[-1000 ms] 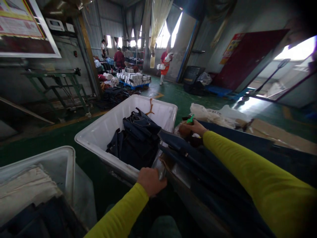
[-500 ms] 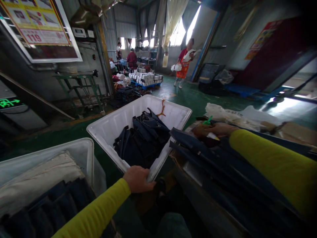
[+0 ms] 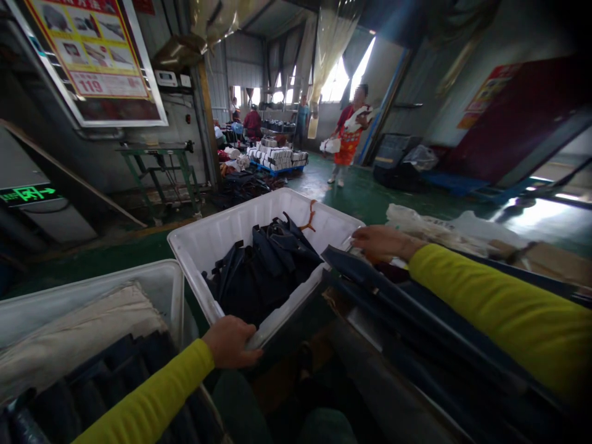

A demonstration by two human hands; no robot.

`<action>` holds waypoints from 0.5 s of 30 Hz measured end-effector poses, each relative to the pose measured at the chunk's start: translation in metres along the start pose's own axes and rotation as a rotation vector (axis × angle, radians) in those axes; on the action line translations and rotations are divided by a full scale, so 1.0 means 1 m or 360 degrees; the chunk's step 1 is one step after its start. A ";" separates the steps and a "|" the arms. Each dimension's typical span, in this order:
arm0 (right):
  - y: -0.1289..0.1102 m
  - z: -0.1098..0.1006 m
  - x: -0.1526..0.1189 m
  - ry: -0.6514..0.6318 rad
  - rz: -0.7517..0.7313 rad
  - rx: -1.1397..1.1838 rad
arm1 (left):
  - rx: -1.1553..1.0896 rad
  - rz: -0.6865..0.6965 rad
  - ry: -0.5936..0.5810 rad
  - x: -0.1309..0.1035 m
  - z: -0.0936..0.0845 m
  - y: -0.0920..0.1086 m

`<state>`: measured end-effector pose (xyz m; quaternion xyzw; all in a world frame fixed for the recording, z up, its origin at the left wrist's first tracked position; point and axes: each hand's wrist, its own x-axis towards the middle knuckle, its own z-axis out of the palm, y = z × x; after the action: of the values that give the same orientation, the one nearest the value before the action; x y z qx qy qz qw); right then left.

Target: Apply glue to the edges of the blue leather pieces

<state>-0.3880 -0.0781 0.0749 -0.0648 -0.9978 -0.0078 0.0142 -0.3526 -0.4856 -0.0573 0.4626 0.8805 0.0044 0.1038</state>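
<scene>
1. In the head view, we see the white bin (image 3: 235,223) in the middle, between a second bin (image 3: 178,274) on the left and a stack of long dark pieces (image 3: 398,302) on the right.
2. The left hand (image 3: 231,341) is clamped on the near corner of its rim, thumb low; we judge that this edge gives a firm hold.
3. The right hand (image 3: 382,242) reaches to the right corner, fingers close together and bent. Their tips are hidden, so we cannot tell whether they grip.
4. Folded dark pieces (image 3: 272,250) lie loosely inside, probably kept together by the high walls. An orange cord (image 3: 311,217) hangs at the far rim.
5. The stack lies under the right forearm and close to the bin, so it seems to narrow that side; plastic sheeting (image 3: 419,227) is behind.
6. Beyond, well apart, a co-worker (image 3: 346,139) stands on the green floor (image 3: 319,180), near white bundles (image 3: 275,156).
</scene>
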 end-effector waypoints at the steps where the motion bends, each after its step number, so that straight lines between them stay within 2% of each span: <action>1: -0.014 0.000 0.008 -0.0086 -0.0068 -0.0019 | -0.0015 -0.0007 -0.0007 -0.003 0.002 0.001; 5: -0.082 0.007 0.044 -0.0296 -0.0291 -0.0112 | -0.0089 0.0033 0.0005 -0.012 0.008 0.003; 8: -0.136 0.024 0.072 -0.0399 -0.0393 -0.0132 | -0.0100 0.0026 -0.0009 -0.016 0.008 0.004; 12: -0.189 0.067 0.105 -0.0551 -0.0430 -0.0117 | -0.0127 -0.0008 -0.0068 -0.018 0.004 0.004; 15: -0.205 0.111 0.119 -0.0691 -0.0406 -0.0090 | -0.0203 0.0023 -0.0076 -0.017 0.002 0.002</action>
<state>-0.5359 -0.2641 -0.0357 0.0610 -0.9769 -0.0232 -0.2034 -0.3415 -0.4984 -0.0564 0.4614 0.8723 0.0501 0.1540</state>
